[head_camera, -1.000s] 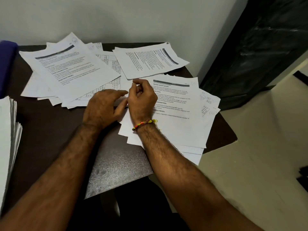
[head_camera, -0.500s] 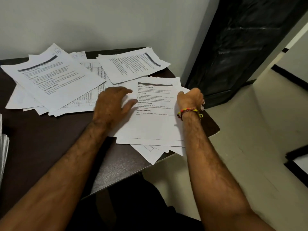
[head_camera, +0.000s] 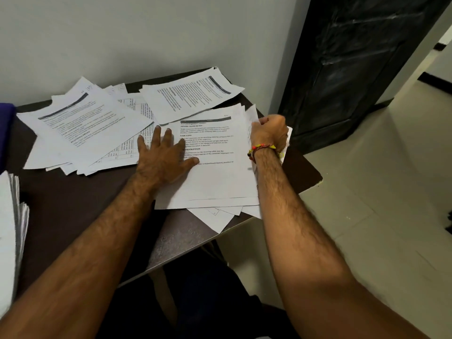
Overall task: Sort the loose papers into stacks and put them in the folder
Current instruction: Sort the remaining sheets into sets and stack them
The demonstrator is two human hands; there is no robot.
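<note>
Loose printed papers lie scattered over a dark table [head_camera: 73, 209]. The nearest pile [head_camera: 220, 182] sits at the table's right end, some sheets overhanging the front edge. My left hand [head_camera: 162, 155] lies flat, fingers spread, on the left side of that pile. My right hand [head_camera: 269, 133], with a beaded bracelet on the wrist, is curled around the pile's right edge, gripping the sheets there. A second spread of papers [head_camera: 83, 128] covers the back left, and another sheet [head_camera: 193, 94] lies at the back. No folder can be clearly made out.
A thick stack of white paper [head_camera: 11, 241] stands at the left edge. A blue object [head_camera: 6, 133] shows at the far left. A wall runs behind the table, a black cabinet [head_camera: 354, 69] stands to the right, with tiled floor beyond the table's right edge.
My right hand went from the pile's top left corner to its right edge and closed on the sheets. My left hand spread flat onto the pile. The camera view shifted.
</note>
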